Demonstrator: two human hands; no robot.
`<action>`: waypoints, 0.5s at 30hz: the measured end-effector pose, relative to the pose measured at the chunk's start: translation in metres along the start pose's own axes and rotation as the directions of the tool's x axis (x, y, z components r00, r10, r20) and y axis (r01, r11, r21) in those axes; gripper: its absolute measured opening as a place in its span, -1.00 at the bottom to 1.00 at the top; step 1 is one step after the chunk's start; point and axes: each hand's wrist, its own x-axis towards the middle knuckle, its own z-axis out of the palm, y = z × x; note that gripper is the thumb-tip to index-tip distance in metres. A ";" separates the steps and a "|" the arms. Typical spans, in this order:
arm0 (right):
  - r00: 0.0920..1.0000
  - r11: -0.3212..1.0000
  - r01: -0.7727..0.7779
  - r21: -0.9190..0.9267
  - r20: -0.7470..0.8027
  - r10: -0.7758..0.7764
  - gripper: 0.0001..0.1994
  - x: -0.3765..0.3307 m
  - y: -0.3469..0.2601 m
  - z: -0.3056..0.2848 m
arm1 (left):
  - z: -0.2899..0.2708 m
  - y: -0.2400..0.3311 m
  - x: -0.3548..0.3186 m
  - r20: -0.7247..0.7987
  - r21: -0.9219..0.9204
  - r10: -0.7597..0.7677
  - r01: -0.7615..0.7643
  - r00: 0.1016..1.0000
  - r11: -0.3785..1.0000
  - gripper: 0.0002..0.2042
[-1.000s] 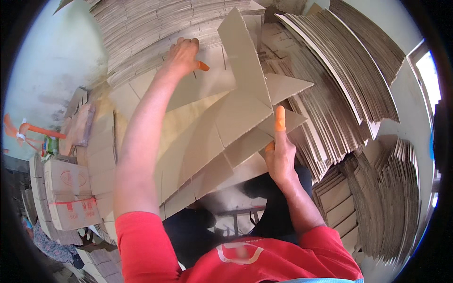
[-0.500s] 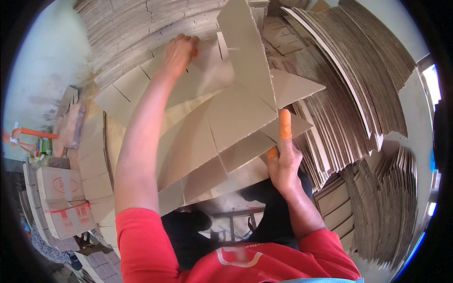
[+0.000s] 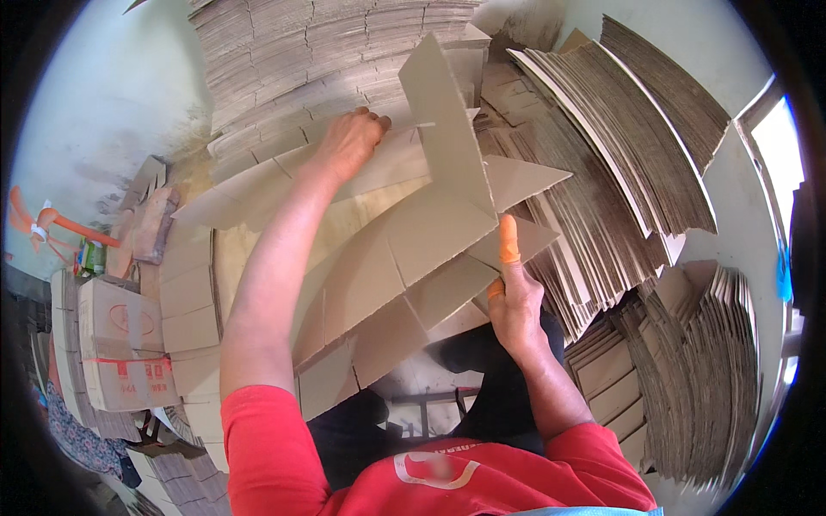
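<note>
A half-folded card (image 3: 439, 202) sits at centre, over the near edge of the wooden worktop (image 3: 370, 206) and partly above the lap. Risk, as a judgement: supported at one corner only, it could tip, unfold or crease; its upright flap could snag the sheet (image 3: 275, 176) or the right-hand stack (image 3: 619, 146). Its long axis runs from near left to far right; the tall flap points up and away. The right hand (image 3: 514, 301) seems to pinch its right corner between thumb and fingers. The left hand (image 3: 353, 144) curls at the sheet; its grip cannot be told.
</note>
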 end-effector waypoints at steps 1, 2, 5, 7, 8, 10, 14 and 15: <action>0.999 0.999 -0.039 0.015 0.037 0.038 -0.12 -0.002 -0.001 -0.001 | -0.004 0.003 -0.003 -0.019 0.000 -0.003 0.003 1.000 1.000 -0.85; 0.999 1.000 -0.026 0.000 0.042 0.026 -0.11 -0.002 -0.002 -0.001 | -0.007 0.005 -0.005 -0.045 -0.028 0.011 -0.012 0.999 1.000 -0.86; 0.996 0.999 -0.022 -0.049 0.091 0.026 -0.08 0.000 -0.006 -0.001 | -0.011 0.009 -0.013 -0.109 -0.139 0.036 -0.051 0.993 0.989 -0.90; 0.987 0.994 -0.056 -0.096 0.147 0.070 -0.06 0.001 -0.009 -0.001 | -0.016 0.014 -0.019 -0.149 -0.247 0.042 -0.078 0.988 0.966 -0.91; 0.984 0.992 -0.064 -0.106 0.158 0.080 -0.05 0.000 -0.012 -0.003 | -0.019 0.018 -0.023 -0.175 -0.294 0.036 -0.087 0.984 0.952 -0.90; 0.978 0.989 -0.082 -0.122 0.183 0.104 -0.02 -0.001 -0.019 -0.007 | -0.025 0.024 -0.036 -0.221 -0.385 0.018 -0.105 0.975 0.917 -0.86; 0.987 0.994 0.007 -0.110 0.160 0.010 0.01 0.000 -0.032 -0.019 | -0.040 0.019 -0.058 -0.105 -0.466 -0.154 0.088 0.982 0.881 -0.82; 0.985 0.992 0.028 -0.122 0.172 -0.007 0.01 -0.001 -0.032 -0.018 | -0.044 0.020 -0.062 -0.058 -0.469 -0.184 0.136 0.981 0.873 -0.82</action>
